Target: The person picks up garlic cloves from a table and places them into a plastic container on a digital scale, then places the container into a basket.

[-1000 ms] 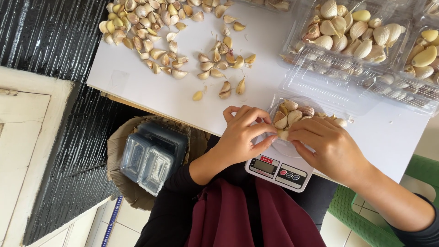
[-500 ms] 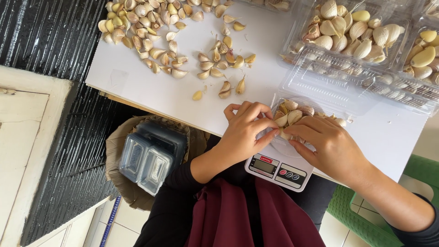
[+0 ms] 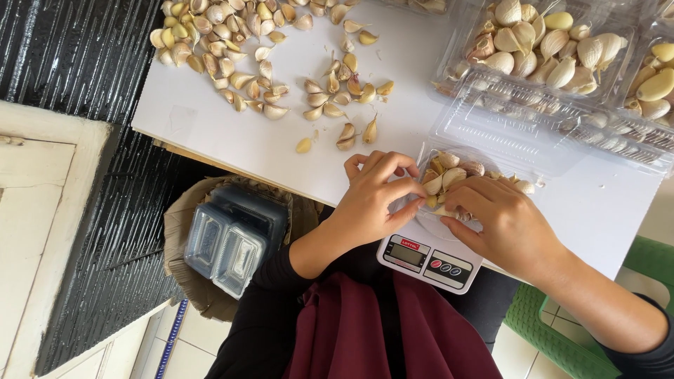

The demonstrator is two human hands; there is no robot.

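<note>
A small clear plastic tub (image 3: 491, 170) heaped with garlic cloves (image 3: 450, 173) sits on a white digital kitchen scale (image 3: 428, 260) at the near edge of the white table (image 3: 253, 144). My left hand (image 3: 375, 196) rests on the tub's left side, fingers curled over the cloves. My right hand (image 3: 502, 221) covers the tub's near right side, fingertips among the cloves. Both hands touch the garlic; whether either pinches a clove is hidden.
Loose garlic cloves (image 3: 232, 49) lie scattered over the table's far left. Open clear clamshell boxes (image 3: 554, 63) full of garlic stand at the far right. A basket (image 3: 186, 221) holding stacked empty plastic tubs (image 3: 232, 238) sits below the table. A green plastic stool (image 3: 562, 330) is at right.
Both hands have stayed on the tub; only the fingers have shifted slightly over the cloves.
</note>
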